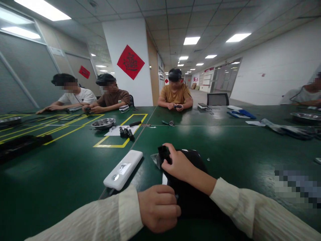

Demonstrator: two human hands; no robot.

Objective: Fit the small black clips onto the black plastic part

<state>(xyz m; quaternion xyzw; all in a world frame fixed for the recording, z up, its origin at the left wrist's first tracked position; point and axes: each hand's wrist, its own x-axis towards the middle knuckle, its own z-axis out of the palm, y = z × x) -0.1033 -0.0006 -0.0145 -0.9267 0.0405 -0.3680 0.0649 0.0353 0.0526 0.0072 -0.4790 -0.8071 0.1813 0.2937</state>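
Note:
My right hand (182,165) grips a small black boxy part (163,153) between thumb and fingers, over the far left part of a glossy black object (194,155), perhaps a bag or case. A crumpled piece of clear plastic (155,160) sits just left of that part. Closer to me, my left hand (160,208) is closed with its knuckles up. A tiny dark bit shows beyond its fingers, but what they hold is hidden. Left of both hands lies a white power-bank-like device (123,170) with a label and a round spot on top.
Several black parts (126,133) lie by a white sheet inside a yellow tape outline (112,146). Behind are a metal bowl (103,124) and green-handled pliers (167,123). Blue and grey cloths (242,114) lie at the right. Several people sit around the green table (238,157).

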